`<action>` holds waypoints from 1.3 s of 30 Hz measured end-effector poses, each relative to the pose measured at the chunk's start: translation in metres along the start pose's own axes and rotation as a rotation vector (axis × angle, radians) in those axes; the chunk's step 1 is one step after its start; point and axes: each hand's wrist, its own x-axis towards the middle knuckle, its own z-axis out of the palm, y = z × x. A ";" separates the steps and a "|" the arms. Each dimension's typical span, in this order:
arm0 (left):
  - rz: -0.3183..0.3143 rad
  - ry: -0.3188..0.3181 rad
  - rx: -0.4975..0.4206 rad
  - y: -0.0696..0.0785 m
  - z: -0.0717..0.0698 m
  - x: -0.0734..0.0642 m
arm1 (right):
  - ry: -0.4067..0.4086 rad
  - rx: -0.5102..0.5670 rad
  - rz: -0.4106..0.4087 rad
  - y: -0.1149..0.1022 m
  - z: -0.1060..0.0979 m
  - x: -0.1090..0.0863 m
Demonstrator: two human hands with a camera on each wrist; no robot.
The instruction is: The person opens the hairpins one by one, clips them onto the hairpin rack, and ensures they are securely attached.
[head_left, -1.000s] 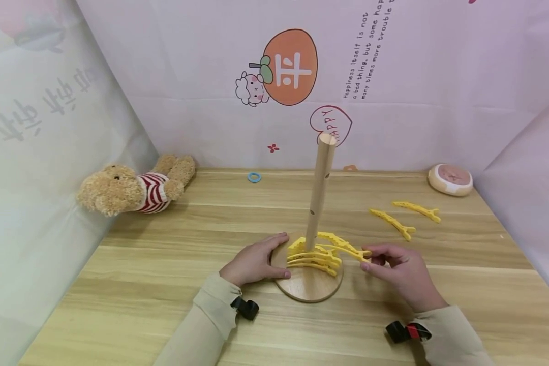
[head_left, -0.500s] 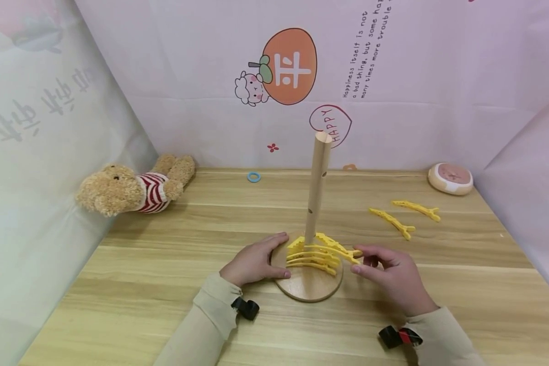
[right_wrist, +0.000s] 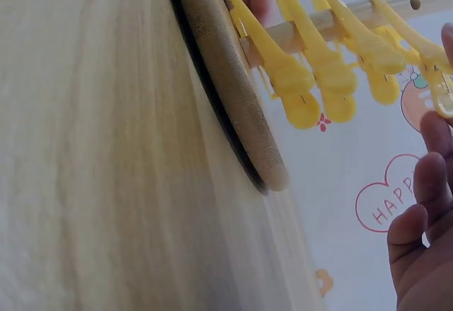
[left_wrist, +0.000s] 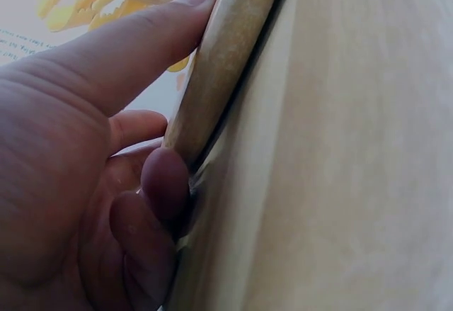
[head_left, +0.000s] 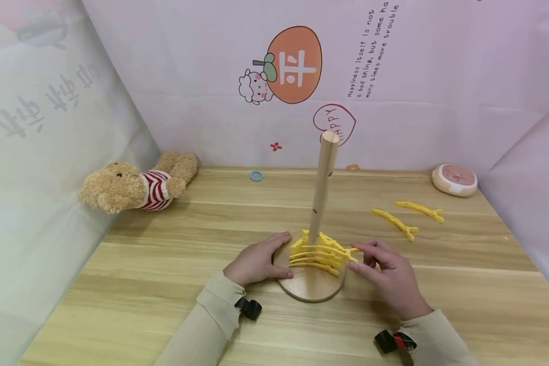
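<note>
1. Pinching the tip of the top yellow clip (head_left: 336,246), the right hand (head_left: 386,277) has its fingers (head_left: 358,268) closed on that end; the clip's long axis runs from them leftward to the wooden pole (head_left: 322,188).
2. Left hand (head_left: 256,262) curls around the round base (head_left: 308,287), thumb on the rim.
3. More clips (head_left: 313,259) stack below on the pole.
4. Two spare clips (head_left: 407,218) lie on the bench (head_left: 119,284), beyond the right fingers.

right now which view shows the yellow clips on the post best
The right wrist view: the yellow clips show close up, clamped in a row along the wooden post. The head view shows them small, as a stack. The left wrist view shows only blurred tips.
</note>
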 end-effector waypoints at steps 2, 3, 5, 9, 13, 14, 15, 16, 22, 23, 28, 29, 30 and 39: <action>0.000 -0.001 0.000 0.002 -0.001 0.000 | 0.015 0.008 -0.012 -0.001 0.001 0.000; 0.001 -0.001 0.001 0.002 -0.001 -0.001 | 0.020 0.007 -0.018 -0.001 0.002 0.000; 0.002 0.001 0.003 0.003 -0.001 -0.001 | 0.028 -0.003 -0.028 -0.001 0.003 0.000; 0.001 0.003 0.003 0.003 0.000 -0.001 | 0.029 -0.021 -0.028 0.000 0.004 0.000; -0.002 0.005 -0.004 0.003 -0.001 -0.001 | 0.033 -0.041 -0.027 -0.002 0.007 0.000; -0.001 0.005 -0.004 0.003 -0.001 -0.001 | 0.033 -0.044 -0.033 -0.002 0.008 0.000; 0.000 0.005 -0.001 0.003 -0.001 -0.001 | 0.033 -0.050 -0.039 -0.002 0.009 0.000; 0.001 0.005 0.002 0.003 -0.001 -0.001 | 0.032 -0.056 -0.047 -0.003 0.010 0.000; 0.010 0.006 0.019 0.001 0.001 0.000 | 0.050 -0.064 -0.069 -0.002 0.018 -0.001; 0.009 0.007 0.020 0.001 0.001 0.000 | 0.057 -0.060 -0.068 -0.002 0.019 -0.002; 0.010 0.006 0.016 0.002 0.002 0.000 | 0.073 -0.042 -0.061 -0.003 0.023 -0.003; 0.009 0.005 0.015 0.002 0.002 0.000 | 0.076 -0.038 -0.062 -0.002 0.024 -0.003; 0.009 0.004 0.013 0.002 0.002 0.000 | 0.080 -0.040 -0.065 -0.003 0.025 -0.003; 0.007 0.003 0.014 0.004 0.002 -0.001 | 0.105 -0.058 -0.078 -0.006 0.030 -0.003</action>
